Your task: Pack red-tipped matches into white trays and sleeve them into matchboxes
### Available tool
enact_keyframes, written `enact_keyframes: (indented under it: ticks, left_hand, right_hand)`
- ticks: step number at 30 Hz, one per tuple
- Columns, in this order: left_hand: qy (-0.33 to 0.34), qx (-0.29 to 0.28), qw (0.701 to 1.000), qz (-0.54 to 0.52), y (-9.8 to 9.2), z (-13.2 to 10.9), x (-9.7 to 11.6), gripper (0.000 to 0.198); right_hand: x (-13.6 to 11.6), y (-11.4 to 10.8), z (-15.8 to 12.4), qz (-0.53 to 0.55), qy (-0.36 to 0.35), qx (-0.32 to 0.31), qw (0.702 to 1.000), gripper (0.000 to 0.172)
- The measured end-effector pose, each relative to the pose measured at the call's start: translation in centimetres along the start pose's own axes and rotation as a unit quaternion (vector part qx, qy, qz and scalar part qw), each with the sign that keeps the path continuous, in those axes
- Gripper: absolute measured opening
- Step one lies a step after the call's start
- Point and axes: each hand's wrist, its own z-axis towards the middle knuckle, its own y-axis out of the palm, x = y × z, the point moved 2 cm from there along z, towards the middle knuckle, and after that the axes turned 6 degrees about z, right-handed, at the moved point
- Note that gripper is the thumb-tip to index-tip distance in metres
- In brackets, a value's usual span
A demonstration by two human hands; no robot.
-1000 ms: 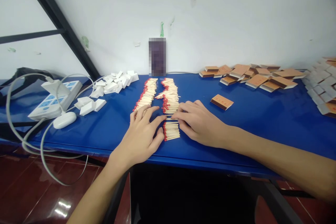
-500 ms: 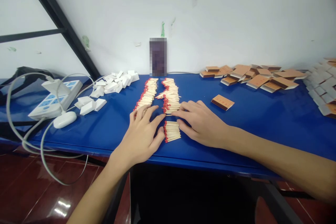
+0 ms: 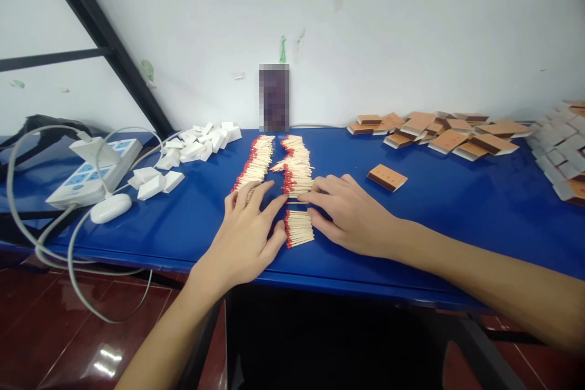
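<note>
On the blue counter (image 3: 457, 213), by the white wall, two bare hands work palms down over rows of matches; both forearms run out of frame. Right hand (image 3: 354, 217): thumb and forefinger parted, other fingers bent under and partly hidden. Left hand (image 3: 247, 234): fingers spread, covering the near end of the left match row (image 3: 258, 161), so that end can't be made out. Grey-white stack (image 3: 560, 155) at far right is cut off by the edge. Heap of orange-brown matchbox sleeves (image 3: 452, 137) sits at back right, overlapping — no clean count. Power strip (image 3: 86, 180) at left, partly behind its cables; white box pieces (image 3: 196, 145) beyond it. Dark panel (image 3: 275, 97) at the wall is pixelated, content unreadable. Right match row (image 3: 296, 177) lies between the hands, red heads to the left, its near end at the fingertips. Lone sleeve (image 3: 387, 177) lies apart, beyond the right hand. Small match bundle (image 3: 300, 228) is on the near side, between the two thumbs. Single match (image 3: 297, 202) lies in the gap between row and bundle; can't tell if either forefinger presses on it.

Versus a second ago: both forefinger tips sit slightly farther from the counter's front edge, up against the right row — they were in the gap before. Sleeves and white pieces look unchanged.
</note>
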Motion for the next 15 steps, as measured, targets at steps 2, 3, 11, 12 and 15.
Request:
enact_keyframes:
  ticks: [2,3,11,12,15]
  left_hand:
    - [0.0,0.001,1.0,0.002,0.02,-0.02,-0.02,0.044]
    - [0.0,0.001,1.0,0.002,0.02,-0.03,-0.02,0.044]
    - [0.007,0.006,1.0,-0.011,-0.03,-0.12,-0.03,0.04]
    - [0.008,0.007,1.0,-0.011,-0.03,-0.12,-0.04,0.04]
    - [0.012,0.01,1.0,-0.012,0.01,-0.14,-0.09,0.039]
  right_hand:
    - [-0.01,-0.04,0.01,0.006,-0.005,0.001,1.0,0.028]
    - [0.0,-0.05,0.01,0.006,-0.005,0.002,1.0,0.027]
    - [0.08,0.0,-0.06,0.004,-0.003,0.002,1.0,0.027]
    - [0.08,0.01,-0.06,0.006,-0.003,0.002,1.0,0.027]
    - [0.09,0.03,-0.03,0.013,-0.004,0.001,1.0,0.026]
